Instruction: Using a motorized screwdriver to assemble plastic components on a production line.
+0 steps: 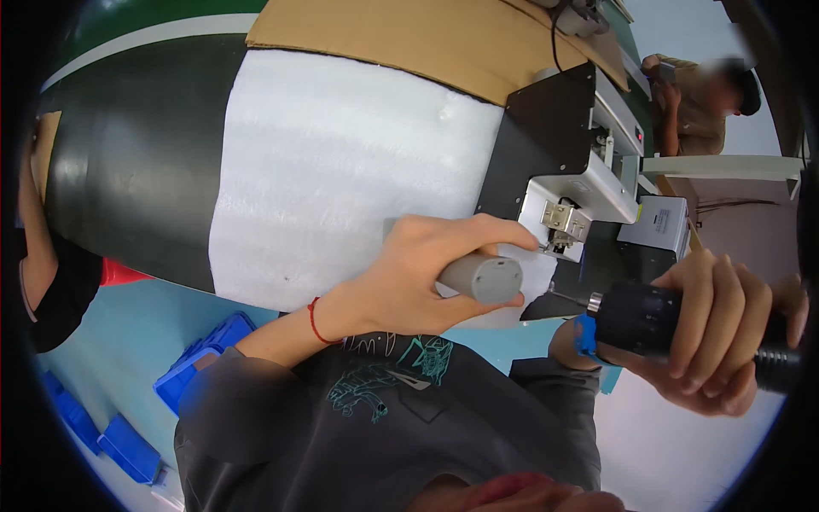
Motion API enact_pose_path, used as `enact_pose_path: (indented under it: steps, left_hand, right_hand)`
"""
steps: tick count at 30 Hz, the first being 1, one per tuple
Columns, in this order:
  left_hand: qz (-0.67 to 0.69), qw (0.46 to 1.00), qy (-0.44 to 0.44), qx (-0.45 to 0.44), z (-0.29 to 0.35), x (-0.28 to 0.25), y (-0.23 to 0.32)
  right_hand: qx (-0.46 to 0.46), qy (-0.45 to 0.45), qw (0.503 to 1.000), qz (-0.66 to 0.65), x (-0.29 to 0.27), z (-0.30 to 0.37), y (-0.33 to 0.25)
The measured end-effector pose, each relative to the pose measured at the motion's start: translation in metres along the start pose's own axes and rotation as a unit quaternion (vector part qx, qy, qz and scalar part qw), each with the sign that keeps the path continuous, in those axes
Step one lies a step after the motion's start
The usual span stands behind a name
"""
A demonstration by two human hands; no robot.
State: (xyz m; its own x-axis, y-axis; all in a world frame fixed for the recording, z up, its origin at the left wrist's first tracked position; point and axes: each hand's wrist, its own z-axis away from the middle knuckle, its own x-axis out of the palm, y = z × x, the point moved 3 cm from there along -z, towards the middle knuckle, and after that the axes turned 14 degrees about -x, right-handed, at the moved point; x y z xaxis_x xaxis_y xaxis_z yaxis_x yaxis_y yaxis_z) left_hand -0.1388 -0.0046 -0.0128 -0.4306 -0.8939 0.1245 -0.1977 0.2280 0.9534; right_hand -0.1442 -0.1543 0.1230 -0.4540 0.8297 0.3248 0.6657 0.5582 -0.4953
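My left hand (pixel 414 273), with a red cord at its wrist, is closed around a grey cylinder (pixel 496 280) with a rounded end. The cylinder's flat end, marked by small holes, faces right; a white patch behind it cannot be told apart from the sheet below. My right hand (pixel 712 341) is wrapped around a black electric screwdriver (pixel 636 317). Its thin metal bit (pixel 570 297) points left, its tip a short way from the cylinder and apart from it. Just beyond both hands stands a black and silver screw feeder (pixel 559 141) with a small metal outlet block (pixel 565 219).
A white foam sheet (pixel 341 171) covers part of the dark table (pixel 145 171), and cardboard (pixel 384 34) lies at the back. A white box (pixel 653 224) sits beside the feeder. Blue bins (pixel 200 358) are on the floor at left. Other people are at the far right and left edge.
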Motion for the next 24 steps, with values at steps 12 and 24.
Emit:
enact_pose_path:
  steps: [12,24]
  left_hand:
    - [-0.008,1.0,-0.011,-0.01,0.003,-0.006,-0.001]
    - [0.012,0.999,-0.044,-0.025,-0.005,0.012,0.007]
  right_hand:
    - [-0.123,0.355,0.904,0.203,-0.159,0.007,-0.013]
    - [-0.074,0.102,0.974,0.188,-0.058,0.048,-0.023]
